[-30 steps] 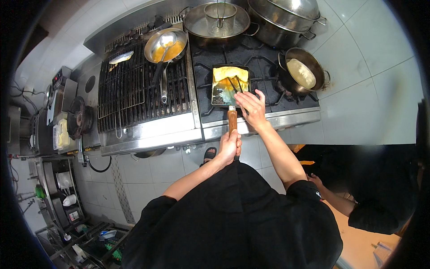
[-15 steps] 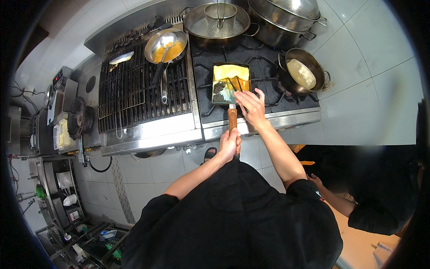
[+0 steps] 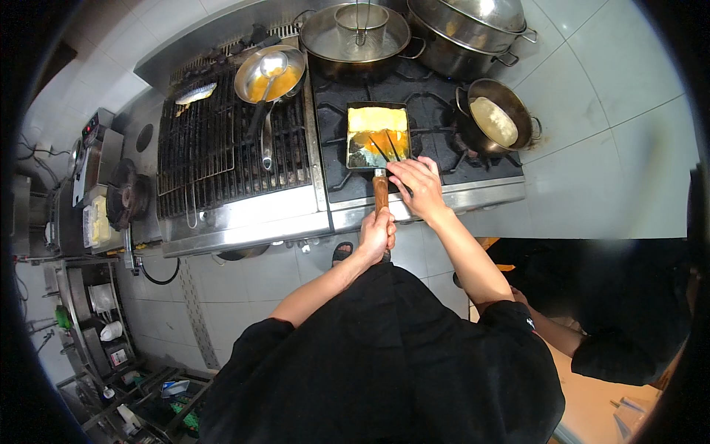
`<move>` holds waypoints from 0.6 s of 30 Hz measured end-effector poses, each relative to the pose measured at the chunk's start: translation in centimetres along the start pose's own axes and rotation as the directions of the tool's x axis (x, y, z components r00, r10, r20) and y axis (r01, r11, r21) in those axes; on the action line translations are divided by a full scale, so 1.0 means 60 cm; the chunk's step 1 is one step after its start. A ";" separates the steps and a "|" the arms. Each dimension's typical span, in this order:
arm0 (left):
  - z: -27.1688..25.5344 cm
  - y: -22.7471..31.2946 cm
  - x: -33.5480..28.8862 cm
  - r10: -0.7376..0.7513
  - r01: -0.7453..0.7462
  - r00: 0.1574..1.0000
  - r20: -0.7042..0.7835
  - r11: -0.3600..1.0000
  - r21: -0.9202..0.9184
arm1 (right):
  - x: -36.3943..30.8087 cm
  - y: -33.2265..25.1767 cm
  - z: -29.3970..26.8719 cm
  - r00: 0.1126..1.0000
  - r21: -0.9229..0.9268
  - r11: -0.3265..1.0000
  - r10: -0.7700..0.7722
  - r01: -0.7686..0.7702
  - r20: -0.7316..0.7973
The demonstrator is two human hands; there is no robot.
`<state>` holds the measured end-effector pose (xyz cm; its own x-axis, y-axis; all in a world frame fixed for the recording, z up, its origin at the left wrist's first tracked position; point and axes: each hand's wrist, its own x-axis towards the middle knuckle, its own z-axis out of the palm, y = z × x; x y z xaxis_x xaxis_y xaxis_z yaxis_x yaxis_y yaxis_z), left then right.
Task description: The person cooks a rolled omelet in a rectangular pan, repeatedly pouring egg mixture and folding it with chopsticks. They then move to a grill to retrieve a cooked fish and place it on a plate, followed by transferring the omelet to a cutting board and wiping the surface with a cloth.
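My left hand (image 3: pixel 376 232) is wrapped round the wooden handle of a square omelette pan (image 3: pixel 349 138) on the stove. In my right hand (image 3: pixel 418 185) is a pair of dark chopsticks (image 3: pixel 392 147), slightly spread, their tips over the egg in the pan. A thick yellow omelette (image 3: pixel 377 119) lies folded along the pan's far side. Nearer to me, a thinner orange layer of egg (image 3: pixel 384 140) covers part of the base, and the dark pan bottom shows at the near left.
Left of the pan, a grill (image 3: pixel 229 159) bears a piece of fish (image 3: pixel 196 95) and a frying pan (image 3: pixel 296 58) with beaten egg and a ladle (image 3: pixel 273 66). Large pots (image 3: pixel 462 55) stand behind; another pot (image 3: pixel 526 118) is at right. Beside me at right is another person (image 3: pixel 625 311).
The chopsticks have parted wider, and my right hand has drawn back slightly toward me. The folded omelette looks flatter and squarer. My left hand keeps its grip on the handle.
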<state>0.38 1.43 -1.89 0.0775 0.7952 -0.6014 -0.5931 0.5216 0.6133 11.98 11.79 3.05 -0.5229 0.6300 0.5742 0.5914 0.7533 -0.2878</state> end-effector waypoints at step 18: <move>0.000 -0.016 0.025 0.012 -0.011 0.999 0.049 1.000 -0.026 | 0.114 0.022 -0.150 0.842 0.242 0.818 0.451 -0.522 0.296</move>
<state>1.11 2.13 -3.40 0.1095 0.8156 -0.5682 -0.6143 0.5049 0.6064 14.69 15.39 13.49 -0.3556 0.9260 0.1270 0.6081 0.3325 -0.7209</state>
